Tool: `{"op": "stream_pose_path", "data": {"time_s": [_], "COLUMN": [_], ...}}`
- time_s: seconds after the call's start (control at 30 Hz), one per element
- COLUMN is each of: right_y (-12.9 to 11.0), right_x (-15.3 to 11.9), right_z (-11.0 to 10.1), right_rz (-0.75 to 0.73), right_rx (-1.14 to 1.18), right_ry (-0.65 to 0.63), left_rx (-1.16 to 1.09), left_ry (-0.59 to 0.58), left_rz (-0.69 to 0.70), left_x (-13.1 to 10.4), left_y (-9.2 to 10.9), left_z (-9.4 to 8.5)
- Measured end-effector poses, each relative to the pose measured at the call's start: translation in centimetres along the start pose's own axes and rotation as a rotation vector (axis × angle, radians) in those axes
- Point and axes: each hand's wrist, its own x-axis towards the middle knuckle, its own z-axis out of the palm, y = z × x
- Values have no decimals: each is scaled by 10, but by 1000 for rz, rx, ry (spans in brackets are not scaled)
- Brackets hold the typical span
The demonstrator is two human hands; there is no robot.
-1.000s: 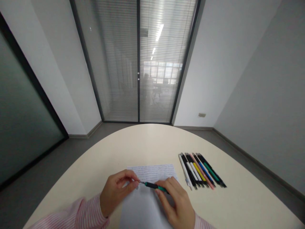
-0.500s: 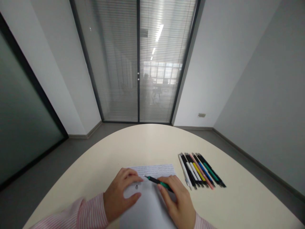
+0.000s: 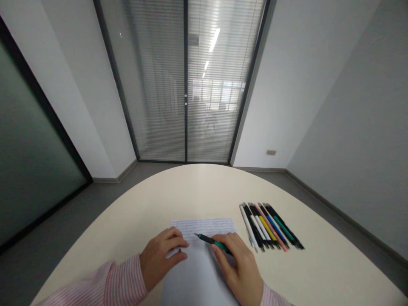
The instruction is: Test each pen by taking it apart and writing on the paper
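My right hand [image 3: 237,265] grips a black and green pen [image 3: 205,238], its thin metallic tip pointing left over the paper. Beneath both hands lies a white sheet of paper [image 3: 197,280] with rows of writing across its upper part. At the sheet's left side is my left hand [image 3: 162,255], thumb and index finger bent toward each other with a gap between them. Within that gap shows a tiny dark piece [image 3: 180,250], too small to name; I cannot tell whether the fingers touch it.
Several pens [image 3: 269,227] in white, black, yellow, pink, blue and green lie side by side right of the paper. The round cream table [image 3: 204,191] curves away ahead. Beyond it stand a glass partition with blinds [image 3: 210,127] and white walls.
My left thumb and fingers have drawn closer together around the tiny dark piece. The right hand still holds the pen in nearly the same place. The view has shifted slightly.
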Motion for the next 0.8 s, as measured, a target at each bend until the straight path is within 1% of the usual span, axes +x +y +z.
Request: {"op": "stream_pose_path", "data": {"time_s": [0.07,0.13,0.17,0.3,0.37,0.4,0.47,0.53,0.67,0.8], "right_y": [-1,-1,-1,-1,-1,-1,-1,-1,-2,-2], "right_x": [0,0,0,0,-1,-1,-1,-2,-1,0], "right_z": [0,0,0,0,0,0,1,1,-1,-1], "right_rz": [6,4,1,-15,-32,-43,-59,-70,-79,-99], "right_rx": [-3,-12,-21,-45,-45,-47,-61,-73,-88,-88], "right_ry": [1,-4,-9,-42,-65,-76,-94,-111,-141,-143], "left_rx": [-40,-165,-247,-537,-627,-667,-735,-767,-755,-732], "left_ry": [1,21,35,93,91,89,83,74,63,56], "left_rz": [3,-31,-73,-360,-452,-471,-462,-414,-327,-293], "left_x": [0,3,6,13,13,13,11,9,7,6], "left_y": [1,5,7,16,16,16,16,15,16,17], "left_z": [-1,-5,-8,-17,-17,-17,-15,-12,-8,-6]}}
